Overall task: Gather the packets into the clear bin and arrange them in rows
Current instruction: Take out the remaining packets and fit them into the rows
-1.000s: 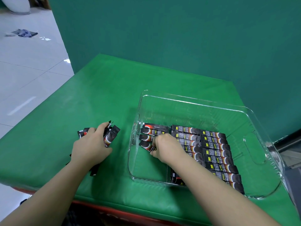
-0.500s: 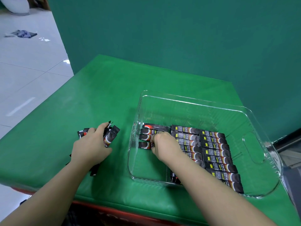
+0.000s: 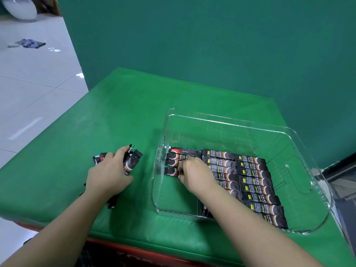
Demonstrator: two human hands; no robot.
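Note:
A clear plastic bin (image 3: pixel 300 164) stands on the green table (image 3: pixel 119 116). Several dark stick packets lie inside it in rows (image 3: pixel 254 178). A third row is at the bin's left end, with three packets at its top (image 3: pixel 181 153). My right hand (image 3: pixel 194 174) is inside the bin and pinches the lowest packet of that row (image 3: pixel 170 171) by its right end. Left of the bin, my left hand (image 3: pixel 107 174) lies over a loose pile of packets (image 3: pixel 131 162) and grips some of them; most of the pile is hidden under it.
A green wall rises behind the table. The table's left and near edges drop to a white tiled floor. The bin has a handle cut-out (image 3: pixel 298 176) on its right side. Bare green bin floor (image 3: pixel 173 197) shows at the near left corner.
My right hand has turned the packet from slanted to level and moved it up against the left row. My left hand has stayed on the pile.

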